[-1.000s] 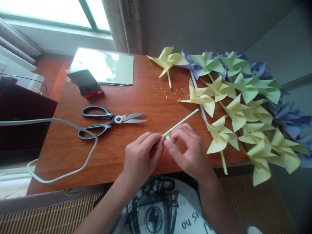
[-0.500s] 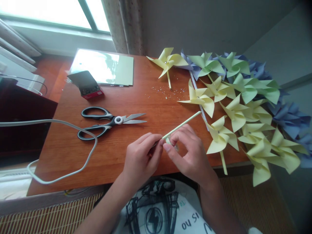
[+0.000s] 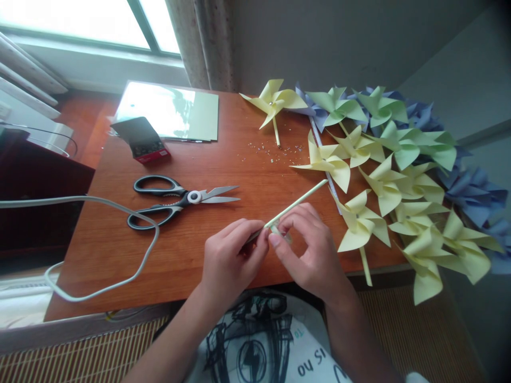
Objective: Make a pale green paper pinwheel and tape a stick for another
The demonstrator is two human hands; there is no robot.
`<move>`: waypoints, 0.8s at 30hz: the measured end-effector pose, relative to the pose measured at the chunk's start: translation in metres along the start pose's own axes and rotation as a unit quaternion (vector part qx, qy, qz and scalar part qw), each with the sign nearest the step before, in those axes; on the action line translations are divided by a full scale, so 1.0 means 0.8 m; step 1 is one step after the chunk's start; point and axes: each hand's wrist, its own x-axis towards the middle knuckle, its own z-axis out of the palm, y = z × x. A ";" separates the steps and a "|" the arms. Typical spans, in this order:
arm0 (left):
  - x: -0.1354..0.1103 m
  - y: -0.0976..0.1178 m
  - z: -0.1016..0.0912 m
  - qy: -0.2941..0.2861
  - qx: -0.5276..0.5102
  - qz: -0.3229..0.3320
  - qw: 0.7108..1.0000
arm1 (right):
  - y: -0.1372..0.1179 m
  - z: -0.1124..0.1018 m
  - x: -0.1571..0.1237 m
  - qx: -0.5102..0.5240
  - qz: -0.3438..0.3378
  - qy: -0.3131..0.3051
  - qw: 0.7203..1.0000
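Note:
My left hand (image 3: 230, 259) and my right hand (image 3: 307, 250) meet over the near edge of the wooden table (image 3: 199, 250). Both pinch the near end of a thin pale-yellow paper stick (image 3: 298, 202), which slants up and to the right across the wood. A small clear bit sits between my right thumb and fingers at the stick's end; I cannot make out what it is. Paper pinwheels (image 3: 383, 181) in yellow, green and blue lie piled just right of my hands.
Black-handled scissors (image 3: 179, 198) lie left of my hands, blades pointing right. A grey cable (image 3: 120, 213) loops over the table's left side. A small dark box (image 3: 140, 137) and sheets of paper (image 3: 171, 109) sit at the back left. Tiny scraps (image 3: 273, 150) dot the middle.
The stick's far end has wobbled slightly; my fingers have shifted a little at its near end. Everything else stays put.

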 end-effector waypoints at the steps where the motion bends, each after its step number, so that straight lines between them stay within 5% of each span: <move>1: 0.000 0.000 0.000 0.002 0.000 0.001 1.000 | -0.001 0.000 0.000 0.000 0.002 0.003 1.000; 24: -0.001 0.006 -0.001 0.034 0.019 0.019 0.999 | -0.002 0.006 0.001 0.030 0.024 0.006 0.999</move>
